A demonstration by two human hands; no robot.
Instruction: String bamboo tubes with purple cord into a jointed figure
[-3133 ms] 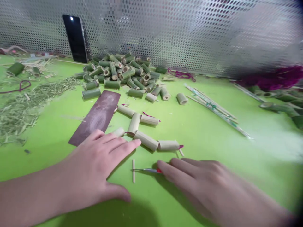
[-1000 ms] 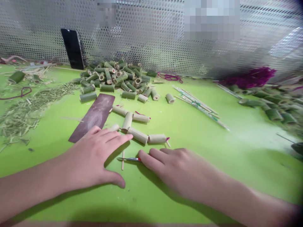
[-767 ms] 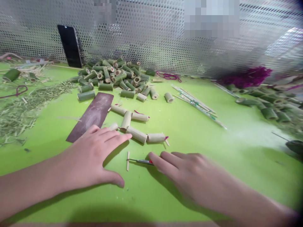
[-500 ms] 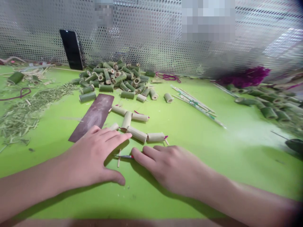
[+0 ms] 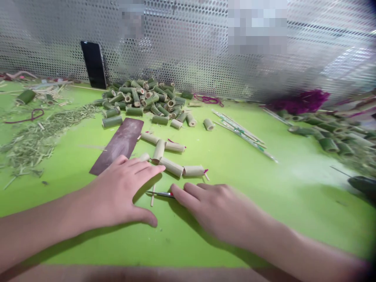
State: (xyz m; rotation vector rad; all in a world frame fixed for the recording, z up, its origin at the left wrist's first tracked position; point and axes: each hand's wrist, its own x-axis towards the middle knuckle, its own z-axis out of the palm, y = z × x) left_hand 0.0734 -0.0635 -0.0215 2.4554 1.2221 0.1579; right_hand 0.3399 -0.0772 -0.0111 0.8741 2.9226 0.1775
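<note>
My left hand point(image 5: 129, 188) is palm down with its fingers and thumb spread, holding nothing. Its index fingertip lies beside a jointed figure of pale bamboo tubes point(image 5: 170, 166), strung with magenta cord; the hand hides part of one tube. My right hand point(image 5: 205, 205) is closed on a slim, pointed metal tool point(image 5: 163, 194) with a red part by the fingertips; most of it is hidden under the hand. A short thin wooden stick point(image 5: 152, 196) lies across the metal tip, between the two hands.
Brown sandpaper point(image 5: 117, 149) lies left of the figure, near green shavings point(image 5: 38, 137). Behind are a heap of green bamboo pieces point(image 5: 143, 98) and a propped phone point(image 5: 94, 64). Thin sticks in a clear sleeve point(image 5: 243, 133), magenta fibre point(image 5: 302, 102) and more bamboo point(image 5: 327, 143) are rightward.
The view has shifted slightly, so most things sit a little further right in the picture. Both hands keep nearly the same pose, and the stick still lies across the metal tip.
</note>
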